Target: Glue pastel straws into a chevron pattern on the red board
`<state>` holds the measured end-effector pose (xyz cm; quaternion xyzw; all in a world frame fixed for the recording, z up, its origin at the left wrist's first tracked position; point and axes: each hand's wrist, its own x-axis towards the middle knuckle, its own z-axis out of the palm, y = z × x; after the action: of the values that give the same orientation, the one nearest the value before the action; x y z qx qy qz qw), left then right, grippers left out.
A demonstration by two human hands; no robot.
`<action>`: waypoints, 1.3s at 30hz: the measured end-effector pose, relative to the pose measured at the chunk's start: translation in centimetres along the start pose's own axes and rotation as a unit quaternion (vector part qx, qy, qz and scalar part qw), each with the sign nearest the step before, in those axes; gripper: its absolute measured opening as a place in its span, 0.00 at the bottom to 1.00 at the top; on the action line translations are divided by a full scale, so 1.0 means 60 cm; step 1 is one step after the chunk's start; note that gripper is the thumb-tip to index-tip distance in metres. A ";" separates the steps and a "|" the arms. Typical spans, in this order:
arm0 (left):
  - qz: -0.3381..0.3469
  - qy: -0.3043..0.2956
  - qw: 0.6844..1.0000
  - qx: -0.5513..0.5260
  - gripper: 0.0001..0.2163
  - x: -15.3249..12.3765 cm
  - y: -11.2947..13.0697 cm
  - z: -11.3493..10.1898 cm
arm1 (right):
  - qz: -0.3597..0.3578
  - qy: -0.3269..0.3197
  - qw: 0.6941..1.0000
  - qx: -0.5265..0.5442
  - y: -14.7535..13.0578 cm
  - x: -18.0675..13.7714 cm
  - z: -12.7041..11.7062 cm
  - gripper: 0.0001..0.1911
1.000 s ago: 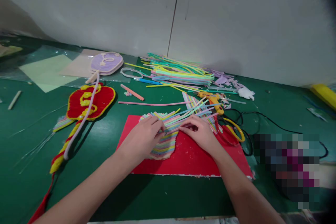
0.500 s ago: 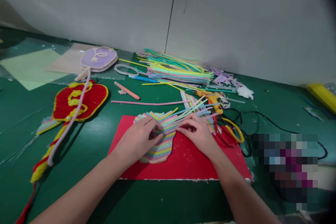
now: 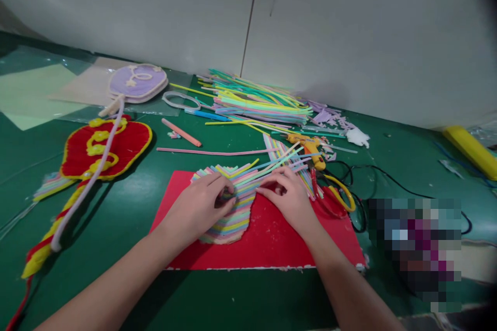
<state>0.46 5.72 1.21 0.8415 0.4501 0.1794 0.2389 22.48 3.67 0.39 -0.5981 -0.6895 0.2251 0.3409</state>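
A striped panel of pastel pipe cleaners (image 3: pixel 232 217) lies on a red sheet (image 3: pixel 279 240) on the green table. My left hand (image 3: pixel 200 206) rests on the panel's left part, fingers curled and pressing down on the strips. My right hand (image 3: pixel 288 197) lies at the panel's right edge, fingertips pinched on the loose ends of the strips that stick out to the right.
A loose pile of pastel pipe cleaners (image 3: pixel 258 103) lies at the back by the wall. An orange glue gun (image 3: pixel 308 147) with a black cord and yellow-handled scissors (image 3: pixel 337 194) sit right of the sheet. A red-and-yellow ornament (image 3: pixel 104 147) and a lilac one (image 3: pixel 137 83) lie left.
Both hands have stayed on the striped panel with only small finger movements. The view has drifted, so everything on the table sits slightly further left.
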 end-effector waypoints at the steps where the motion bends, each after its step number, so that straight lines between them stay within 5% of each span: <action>1: -0.001 0.001 1.000 -0.003 0.04 0.000 -0.001 0.000 | 0.000 -0.005 1.000 0.007 0.000 0.001 -0.001 0.07; 39: 0.026 -0.009 1.000 -0.006 0.03 -0.001 -0.009 0.002 | 0.026 0.006 0.999 0.027 0.007 0.001 0.011 0.04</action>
<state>0.11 5.88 0.83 0.8530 0.4252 0.1803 0.2430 22.29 3.85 -0.36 -0.6078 -0.6655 0.2488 0.3548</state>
